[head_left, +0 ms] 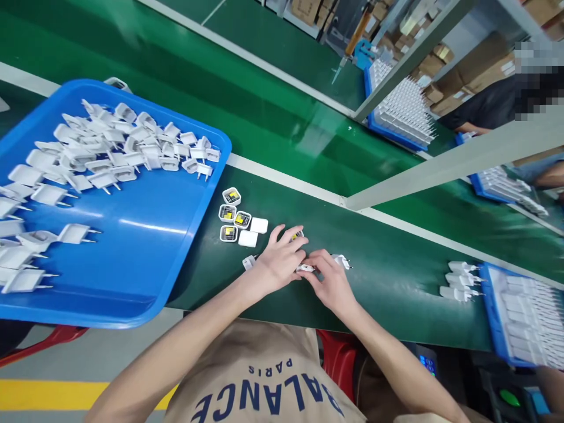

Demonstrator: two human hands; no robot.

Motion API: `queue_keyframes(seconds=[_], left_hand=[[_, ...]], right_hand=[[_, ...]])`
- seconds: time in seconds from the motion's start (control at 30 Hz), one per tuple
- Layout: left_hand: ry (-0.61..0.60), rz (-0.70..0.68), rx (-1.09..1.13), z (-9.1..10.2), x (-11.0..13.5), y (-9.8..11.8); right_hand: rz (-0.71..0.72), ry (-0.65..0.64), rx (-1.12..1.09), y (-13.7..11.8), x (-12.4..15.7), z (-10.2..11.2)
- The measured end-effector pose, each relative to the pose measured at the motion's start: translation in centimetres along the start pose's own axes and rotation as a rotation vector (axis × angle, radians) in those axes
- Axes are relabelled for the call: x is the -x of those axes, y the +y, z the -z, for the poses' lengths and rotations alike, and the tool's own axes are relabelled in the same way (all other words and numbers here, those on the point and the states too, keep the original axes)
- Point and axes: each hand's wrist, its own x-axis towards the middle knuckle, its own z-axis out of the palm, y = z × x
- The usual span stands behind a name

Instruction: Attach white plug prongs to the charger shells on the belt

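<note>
Close together over the green bench, my left hand (282,261) and my right hand (331,283) both close on a small white plug piece (305,268). Much of that piece is hidden by the fingers. Beyond my left fingertips, partly covered, is a white charger case with a yellow part inside (296,235). A white plug shell (249,262) lies by my left wrist, and a white two-pin plug (341,261) lies just past my right fingers. Left of my hands are several open charger cases (242,220) with yellow and black insides, beside two plain white blocks (248,238).
A big blue tray (145,226) of loose white plug shells stands at the left. White plugs (461,282) lie at the right beside a blue tray (494,311) of rowed plugs. A white metal post (440,154) slants behind the bench, and a co-worker's arm (473,127) shows beyond.
</note>
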Motion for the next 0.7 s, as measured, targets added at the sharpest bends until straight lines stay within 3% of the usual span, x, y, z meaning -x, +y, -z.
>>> queue_keyframes(seconds=[0.1,0.2,0.3,0.4,0.47,0.53,0.7], left_hand=[[-0.029,0.000,-0.019,0.1,-0.1,0.3],[-0.070,0.002,-0.005,1.0,-0.5,0.4],[-0.057,-0.030,0.034,3.2,0.1,0.2],[0.038,-0.008,0.042,6.1,3.1,-0.1],[0.093,0.100,0.009,7.4,5.9,-0.1],[0.113,0.228,-0.087,7.4,8.6,0.0],[0.164,0.358,-0.330,3.7,11.4,0.0]], right_hand=[[-0.008,0.016,0.071,-0.2,-0.1,0.0],[0.015,-0.042,0.281,0.4,-0.7,1.7],[-0.008,-0.064,0.607,1.2,-1.0,4.2],[-0.058,0.027,0.791,1.0,-0.8,6.0],[-0.059,0.104,0.723,0.0,-0.5,6.0],[-0.015,0.119,0.515,-1.5,-0.2,5.2],[0.022,0.017,0.074,-4.2,-0.2,1.8]])
